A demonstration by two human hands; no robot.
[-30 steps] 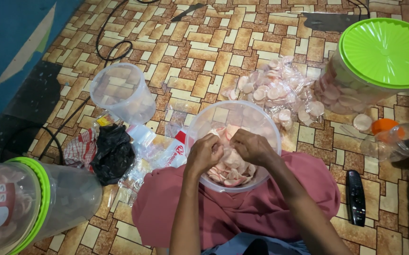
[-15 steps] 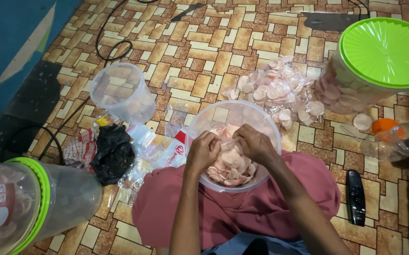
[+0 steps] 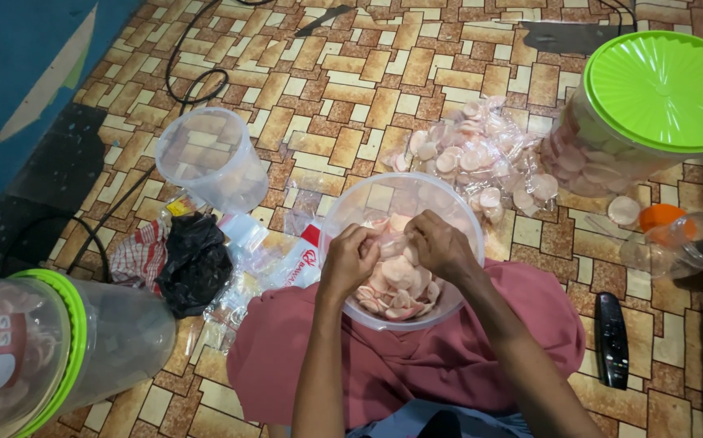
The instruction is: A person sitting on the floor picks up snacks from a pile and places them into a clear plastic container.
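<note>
Both hands down in the clear tub of pale pink crackers.
The left hand (image 3: 350,258) and right hand (image 3: 441,245) pinch thin round crackers (image 3: 396,284) inside the smooth plastic tub (image 3: 351,212) perched on the pink-clothed lap (image 3: 416,357). The tub could tip, and the brittle discs could snap under a hard squeeze.

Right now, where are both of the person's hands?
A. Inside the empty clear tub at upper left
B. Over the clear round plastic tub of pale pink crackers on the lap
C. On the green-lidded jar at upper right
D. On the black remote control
B: the left hand and right hand meet over the clear round plastic tub of pale pink round crackers resting on the pink-clothed lap, away from the other items.
</note>
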